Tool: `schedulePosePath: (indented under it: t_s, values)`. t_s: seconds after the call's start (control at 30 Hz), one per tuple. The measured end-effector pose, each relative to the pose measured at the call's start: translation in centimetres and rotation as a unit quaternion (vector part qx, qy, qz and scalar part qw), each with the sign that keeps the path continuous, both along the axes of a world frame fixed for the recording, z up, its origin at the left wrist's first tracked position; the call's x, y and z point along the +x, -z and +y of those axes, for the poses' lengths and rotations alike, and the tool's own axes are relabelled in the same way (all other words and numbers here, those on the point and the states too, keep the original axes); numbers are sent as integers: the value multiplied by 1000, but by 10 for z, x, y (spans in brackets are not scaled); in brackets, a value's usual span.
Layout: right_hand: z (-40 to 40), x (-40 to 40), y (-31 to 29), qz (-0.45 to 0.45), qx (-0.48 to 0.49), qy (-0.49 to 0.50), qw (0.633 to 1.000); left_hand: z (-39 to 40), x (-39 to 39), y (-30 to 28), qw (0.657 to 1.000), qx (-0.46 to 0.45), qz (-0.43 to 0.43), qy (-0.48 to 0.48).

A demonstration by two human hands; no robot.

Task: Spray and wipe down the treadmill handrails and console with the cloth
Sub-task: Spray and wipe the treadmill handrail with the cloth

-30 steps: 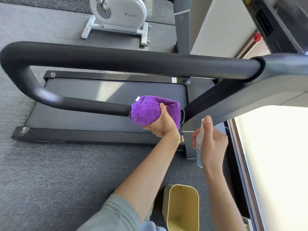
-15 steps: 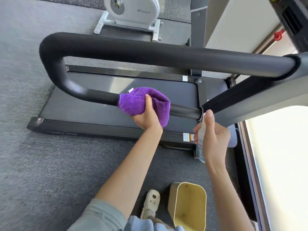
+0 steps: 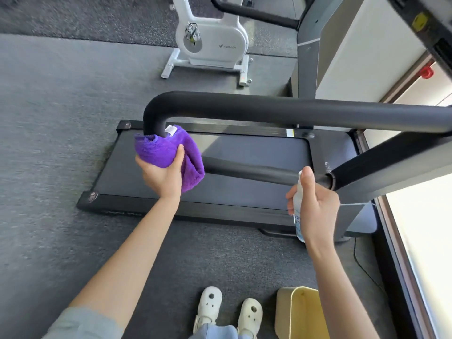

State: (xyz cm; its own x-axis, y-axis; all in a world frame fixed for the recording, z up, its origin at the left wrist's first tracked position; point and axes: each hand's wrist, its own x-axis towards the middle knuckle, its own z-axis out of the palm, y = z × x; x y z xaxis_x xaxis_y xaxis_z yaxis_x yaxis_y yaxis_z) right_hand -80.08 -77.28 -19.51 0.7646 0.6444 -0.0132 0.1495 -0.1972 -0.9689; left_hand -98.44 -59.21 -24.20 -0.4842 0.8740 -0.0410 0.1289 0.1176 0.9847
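Gripping the cloth at the handrail bend, the left hand could be slipped off; the right hand is clamped on the spray bottle.

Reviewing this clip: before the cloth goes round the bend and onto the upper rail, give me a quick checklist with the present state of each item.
1. Purple cloth wrapped on the handrail at its bend: ok.
2. Left hand has a firm grip on the cloth: ok, thumb and fingers curled round it.
3. Right hand holds the spray bottle upright, clear of the rail: ok.
4. Upper rail free of obstructions: ok.
5. Rail surface wet with spray ahead of the cloth: cannot tell.
6. Yellow bin beside the feet, out of the arms' way: ok.
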Motion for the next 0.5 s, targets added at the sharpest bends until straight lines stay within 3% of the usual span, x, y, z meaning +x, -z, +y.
schedulePosePath:
  t_s: [0.1, 0.3, 0.5]
  values:
    - [12, -18, -2, 2, 0, -3, 1000, 11, -25, -2, 991, 59, 93, 72]
    - [31, -42, -12, -2, 12, -11, 1000, 14, -38, -20, 974, 137, 109, 141]
    - [42, -55, -17, -5, 19, -2, 1000, 31, -46, -76, 913, 256, 221, 229]
